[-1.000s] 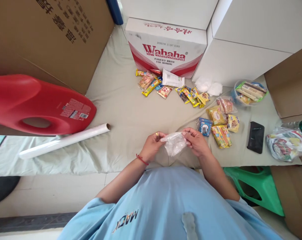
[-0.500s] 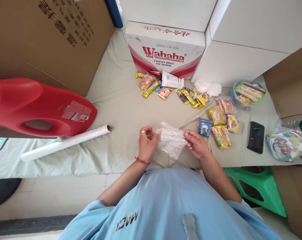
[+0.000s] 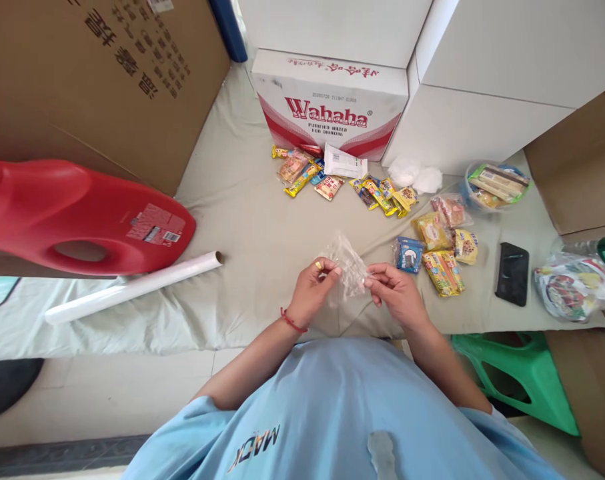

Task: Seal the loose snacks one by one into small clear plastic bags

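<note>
I register my left hand (image 3: 312, 288) and right hand (image 3: 396, 298) closer together than half a second ago, each pinching the clear plastic bag (image 3: 349, 265), now bunched narrower between them over the cloth (image 3: 252, 227), snack packets (image 3: 435, 250) at 2 o'clock.

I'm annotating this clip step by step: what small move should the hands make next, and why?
Probably pull the clear plastic bag open: the left hand and right hand each pinch it, it looks crumpled and empty, and the blue snack packet lies close beside the right hand.
</note>
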{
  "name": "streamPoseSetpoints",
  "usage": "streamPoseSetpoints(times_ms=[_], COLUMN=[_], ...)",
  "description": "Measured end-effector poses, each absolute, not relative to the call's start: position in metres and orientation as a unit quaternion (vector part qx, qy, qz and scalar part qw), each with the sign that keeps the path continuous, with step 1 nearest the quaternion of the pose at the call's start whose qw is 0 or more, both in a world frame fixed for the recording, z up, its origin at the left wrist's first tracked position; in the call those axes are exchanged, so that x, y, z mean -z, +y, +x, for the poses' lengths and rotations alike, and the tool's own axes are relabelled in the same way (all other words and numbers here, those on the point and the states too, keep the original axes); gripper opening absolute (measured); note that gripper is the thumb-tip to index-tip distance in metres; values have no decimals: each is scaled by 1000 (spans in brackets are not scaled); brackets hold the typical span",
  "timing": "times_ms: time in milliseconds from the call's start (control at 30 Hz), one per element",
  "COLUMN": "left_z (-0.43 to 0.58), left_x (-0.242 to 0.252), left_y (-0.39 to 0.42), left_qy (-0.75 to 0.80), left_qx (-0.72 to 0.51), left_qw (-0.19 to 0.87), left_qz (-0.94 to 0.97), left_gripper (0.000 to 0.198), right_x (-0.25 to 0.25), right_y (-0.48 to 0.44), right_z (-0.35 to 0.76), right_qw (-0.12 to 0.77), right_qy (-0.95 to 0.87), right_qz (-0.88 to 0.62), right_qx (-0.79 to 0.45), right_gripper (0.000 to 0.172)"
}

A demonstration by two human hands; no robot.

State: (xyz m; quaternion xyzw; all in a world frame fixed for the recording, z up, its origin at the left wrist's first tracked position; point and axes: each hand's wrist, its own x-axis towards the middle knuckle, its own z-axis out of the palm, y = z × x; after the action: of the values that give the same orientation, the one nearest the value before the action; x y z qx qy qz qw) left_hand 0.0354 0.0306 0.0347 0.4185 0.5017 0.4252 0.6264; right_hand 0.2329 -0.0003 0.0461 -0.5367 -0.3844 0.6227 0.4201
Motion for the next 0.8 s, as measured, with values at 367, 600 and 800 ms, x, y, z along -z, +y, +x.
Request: streamPoseSetpoints(times_ms=[367, 600, 800], left_z=[-26, -30, -28], left_x=[-25, -16, -30], left_y=[26, 29, 25], left_qy=[438, 472, 425], left_qx=[-433, -435, -420], left_qw=[773, 753, 777], left_qz=[151, 142, 200], left_gripper=[23, 36, 55], right_x=[-43, -49, -52], right_y=[6, 9, 7], right_z=[298, 296, 299], right_qw=[396, 419, 424], right_qy=[-389, -403, -390], right_qz=[-560, -546, -543], right_qx=[-615, -603, -611], right_gripper=[32, 32, 36])
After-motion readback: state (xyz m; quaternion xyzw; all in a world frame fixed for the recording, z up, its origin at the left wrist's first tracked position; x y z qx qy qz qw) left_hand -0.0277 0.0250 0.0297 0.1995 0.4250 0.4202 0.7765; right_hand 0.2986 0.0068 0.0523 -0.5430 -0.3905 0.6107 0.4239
